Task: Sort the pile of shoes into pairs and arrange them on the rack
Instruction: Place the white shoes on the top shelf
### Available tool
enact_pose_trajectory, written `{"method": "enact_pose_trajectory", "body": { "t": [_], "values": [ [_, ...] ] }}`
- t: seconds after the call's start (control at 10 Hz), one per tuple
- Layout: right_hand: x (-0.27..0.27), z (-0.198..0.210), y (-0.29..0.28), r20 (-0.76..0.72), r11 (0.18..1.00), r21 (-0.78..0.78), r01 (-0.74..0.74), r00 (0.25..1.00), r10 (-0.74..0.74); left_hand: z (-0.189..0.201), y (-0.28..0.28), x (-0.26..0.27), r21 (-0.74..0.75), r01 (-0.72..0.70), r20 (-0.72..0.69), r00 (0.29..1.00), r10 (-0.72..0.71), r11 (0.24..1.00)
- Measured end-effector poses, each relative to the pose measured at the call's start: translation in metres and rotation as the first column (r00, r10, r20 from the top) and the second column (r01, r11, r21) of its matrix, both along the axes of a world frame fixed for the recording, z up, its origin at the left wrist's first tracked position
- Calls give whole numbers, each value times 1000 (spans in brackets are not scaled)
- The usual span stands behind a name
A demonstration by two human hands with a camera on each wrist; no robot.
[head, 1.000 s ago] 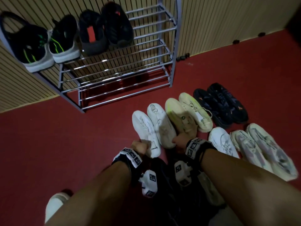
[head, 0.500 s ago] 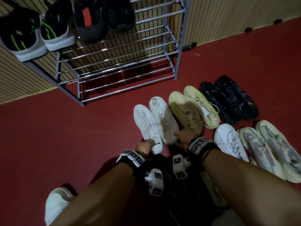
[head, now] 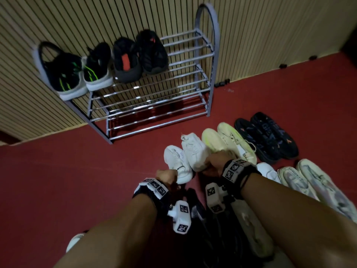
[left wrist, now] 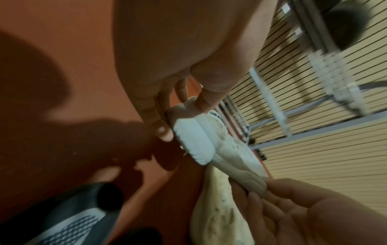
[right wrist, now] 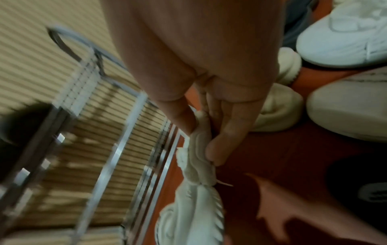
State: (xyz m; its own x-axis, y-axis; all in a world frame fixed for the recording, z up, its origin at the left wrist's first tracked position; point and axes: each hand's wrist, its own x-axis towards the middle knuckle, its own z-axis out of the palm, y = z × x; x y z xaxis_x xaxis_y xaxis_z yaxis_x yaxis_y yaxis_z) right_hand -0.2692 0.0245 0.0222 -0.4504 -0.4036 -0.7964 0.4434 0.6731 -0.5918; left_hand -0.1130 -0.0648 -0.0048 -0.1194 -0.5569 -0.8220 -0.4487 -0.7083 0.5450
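Observation:
My left hand [head: 167, 176] pinches the heel of a white sneaker [head: 176, 161], and my right hand [head: 213, 163] grips the heel of its white mate [head: 194, 151]. Both shoes are lifted off the red floor, toes towards the metal rack [head: 154, 97]. The left wrist view shows thumb and fingers [left wrist: 165, 132] clamped on the padded heel [left wrist: 194, 137]. In the right wrist view my fingers [right wrist: 222, 142] squeeze the heel collar of the other shoe [right wrist: 194, 207]. On the rack's top shelf stand a black-and-green pair [head: 77, 74] and a black pair [head: 141, 57].
On the floor to the right lie a cream-yellow pair [head: 226, 144], a black pair [head: 268, 138], a single white shoe [head: 268, 171] and a pale grey-cream pair [head: 313, 184]. The rack's lower shelves hold nothing. A slatted wall [head: 270, 26] runs behind.
Both white sneakers have come up off the floor, heels in my hands, and moved slightly towards the rack. The camera view has tilted so the whole rack shows.

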Motion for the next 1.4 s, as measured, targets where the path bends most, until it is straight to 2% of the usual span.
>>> {"method": "enact_pose_trajectory", "body": {
  "t": [0.1, 0.2, 0.3, 0.5, 0.7, 0.8, 1.0, 1.2, 1.4],
  "values": [
    [-3, 35, 5, -28, 997, -68, 42, 999, -44, 53, 6, 6, -174, 314, 109, 948, -299, 933],
    [-2, 79, 17, -102, 987, -149, 59, 992, -75, 103, 14, 12, -224, 331, -38, 937, -347, 917],
    [-1, 127, 23, -95, 968, -220, 119, 985, -143, 138, 12, 10, -150, 166, -145, 971, -187, 975],
    [-11, 209, 35, -112, 931, -342, 129, 978, -176, 222, 26, 7, -184, 185, -280, 932, -232, 965],
    [-28, 257, 36, -106, 910, -403, 103, 982, -158, 286, 30, -4, -332, 135, -360, 897, -257, 934],
    [-37, 267, 26, -24, 868, -476, 139, 985, -171, 304, 22, -15, -405, 87, -369, 895, -251, 910],
    [-66, 257, -12, 146, 785, -568, 248, 969, -200, 298, -21, -51, -517, 23, -362, 900, -243, 856],
    [-108, 223, -70, 306, 729, -592, 343, 933, -190, 263, -78, -94, -532, -36, -415, 882, -223, 846],
    [-136, 202, -117, 391, 663, -609, 436, 892, -228, 234, -123, -131, -542, -80, -415, 891, -183, 837]
  ]
}}
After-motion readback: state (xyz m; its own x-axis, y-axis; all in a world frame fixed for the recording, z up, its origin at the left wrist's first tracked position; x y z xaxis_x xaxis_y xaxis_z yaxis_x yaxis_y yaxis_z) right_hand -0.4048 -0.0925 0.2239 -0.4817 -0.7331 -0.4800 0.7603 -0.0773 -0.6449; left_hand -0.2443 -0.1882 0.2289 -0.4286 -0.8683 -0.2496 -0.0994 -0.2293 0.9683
